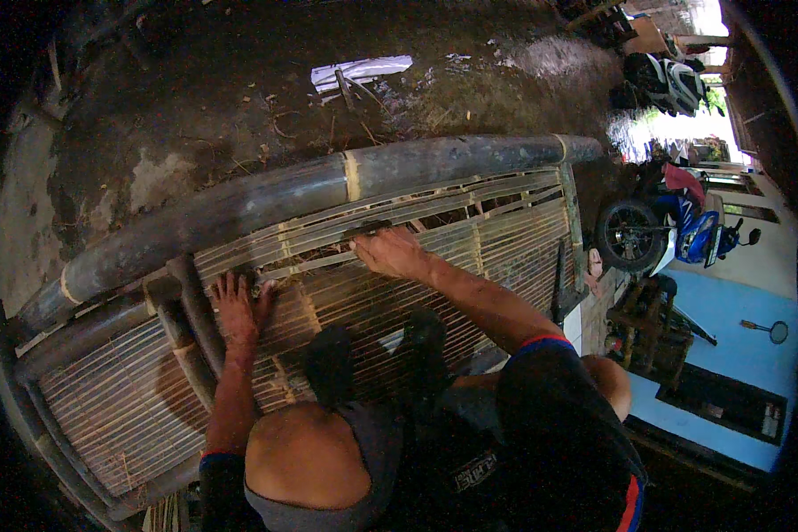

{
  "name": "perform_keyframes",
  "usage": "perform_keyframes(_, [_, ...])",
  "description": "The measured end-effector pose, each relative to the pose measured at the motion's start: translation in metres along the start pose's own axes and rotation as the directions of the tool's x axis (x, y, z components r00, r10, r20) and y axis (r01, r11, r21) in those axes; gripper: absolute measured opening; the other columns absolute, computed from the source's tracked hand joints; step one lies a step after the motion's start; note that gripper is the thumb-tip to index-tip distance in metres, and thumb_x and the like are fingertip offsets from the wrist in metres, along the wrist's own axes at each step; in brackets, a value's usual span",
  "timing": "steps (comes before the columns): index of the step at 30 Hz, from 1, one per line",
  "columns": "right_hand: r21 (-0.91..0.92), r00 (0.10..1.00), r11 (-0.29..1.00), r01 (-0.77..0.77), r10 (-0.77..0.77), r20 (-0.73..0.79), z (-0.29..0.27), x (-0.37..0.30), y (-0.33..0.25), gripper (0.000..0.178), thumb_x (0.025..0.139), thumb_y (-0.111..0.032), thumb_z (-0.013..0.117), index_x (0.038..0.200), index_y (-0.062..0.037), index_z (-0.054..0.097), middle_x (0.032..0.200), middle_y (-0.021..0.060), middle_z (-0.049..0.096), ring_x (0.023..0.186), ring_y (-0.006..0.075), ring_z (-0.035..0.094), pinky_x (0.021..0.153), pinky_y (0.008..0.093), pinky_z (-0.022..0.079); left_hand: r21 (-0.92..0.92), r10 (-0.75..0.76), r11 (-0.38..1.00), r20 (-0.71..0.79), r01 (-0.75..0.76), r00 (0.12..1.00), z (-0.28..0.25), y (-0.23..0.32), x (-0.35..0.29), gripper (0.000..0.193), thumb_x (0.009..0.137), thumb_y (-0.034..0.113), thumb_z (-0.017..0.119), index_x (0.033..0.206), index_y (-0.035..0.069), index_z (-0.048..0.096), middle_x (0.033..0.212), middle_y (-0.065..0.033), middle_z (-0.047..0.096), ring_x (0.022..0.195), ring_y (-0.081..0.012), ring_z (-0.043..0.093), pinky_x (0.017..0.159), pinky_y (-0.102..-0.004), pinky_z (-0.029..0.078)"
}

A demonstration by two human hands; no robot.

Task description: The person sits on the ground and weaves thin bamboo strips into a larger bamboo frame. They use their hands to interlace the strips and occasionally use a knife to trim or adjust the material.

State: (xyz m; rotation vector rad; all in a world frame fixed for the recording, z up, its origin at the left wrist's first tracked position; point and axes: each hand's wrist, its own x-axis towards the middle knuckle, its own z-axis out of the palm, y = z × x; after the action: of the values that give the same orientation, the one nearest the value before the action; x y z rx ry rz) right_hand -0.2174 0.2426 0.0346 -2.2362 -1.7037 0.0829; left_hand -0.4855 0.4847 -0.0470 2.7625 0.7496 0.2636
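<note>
Head view: bamboo slats (328, 238) beneath right grip (393, 254); left grip (236, 310) splayed nearby.

A dark object (366, 230) sits in the right hand (390, 253); beneath this grip, pale slats (315, 238) of a bamboo frame (239, 202) run roughly parallel, gapped on both sides.

Two hands (236, 310) (392, 252), one bamboo frame (262, 197), two motorbikes (696, 232) (669, 84)

Could not identify dark object (369, 229) in right hand (390, 254) | lost parts of pale slats (523, 253) behind right forearm (488, 308) | lost rest of black shirt (563, 426) past lower edge | failed to read blurred print (475, 471)
</note>
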Motion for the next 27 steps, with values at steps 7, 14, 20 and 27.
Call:
perform_keyframes(7, [-0.082, 0.945, 0.98, -0.182, 0.198, 0.262, -0.005, -0.012, -0.016, 0.023, 0.092, -0.034, 0.056, 0.089, -0.0126, 0.062, 0.053, 0.0128, 0.056, 0.043, 0.0331, 0.056, 0.043, 0.0465, 0.047, -0.036, 0.05, 0.998, 0.083, -0.047, 0.995, -0.013, 0.008, 0.003, 0.046, 0.083, 0.038, 0.072, 0.108, 0.0, 0.065, 0.123, -0.0241, 0.058, 0.12, -0.0435, 0.05, 0.106, -0.0529, 0.036])
perform_keyframes(14, [-0.01, 0.937, 0.98, -0.199, 0.193, 0.29, -0.009, -0.014, -0.015, 0.027, 0.096, -0.032, 0.052, 0.088, -0.0077, 0.059, 0.055, 0.0176, 0.057, 0.052, 0.0393, 0.06, 0.047, 0.0513, 0.046, -0.139, 0.179, 0.973, -0.043, -0.183, 0.983, -0.023, 0.017, -0.002, 0.042, 0.083, 0.038, 0.072, 0.107, 0.005, 0.065, 0.113, -0.0226, 0.06, 0.11, -0.0437, 0.054, 0.099, -0.0524, 0.041])
perform_keyframes(20, [0.008, 0.993, 1.0, 0.017, -0.017, 0.115, 0.018, -0.027, 0.015, 0.024, 0.095, -0.031, 0.054, 0.095, -0.0092, 0.063, 0.058, 0.0171, 0.058, 0.056, 0.0378, 0.061, 0.051, 0.0498, 0.05, -0.048, 0.114, 0.992, -0.098, -0.119, 0.989, -0.018, 0.022, -0.002, 0.041, 0.084, 0.043, 0.069, 0.105, 0.009, 0.063, 0.113, -0.0205, 0.061, 0.112, -0.044, 0.055, 0.099, -0.0521, 0.041])
perform_keyframes(27, [0.259, 0.991, 0.964, -0.056, 0.022, 0.129, 0.005, 0.003, 0.001, 0.028, 0.095, -0.032, 0.054, 0.09, -0.0056, 0.062, 0.06, 0.0161, 0.059, 0.056, 0.0396, 0.062, 0.052, 0.0507, 0.05, -0.069, 0.137, 0.988, -0.015, -0.138, 0.99, -0.031, 0.017, 0.002, 0.038, 0.086, 0.041, 0.067, 0.106, 0.009, 0.065, 0.112, -0.0201, 0.062, 0.112, -0.0402, 0.057, 0.101, -0.0513, 0.04])
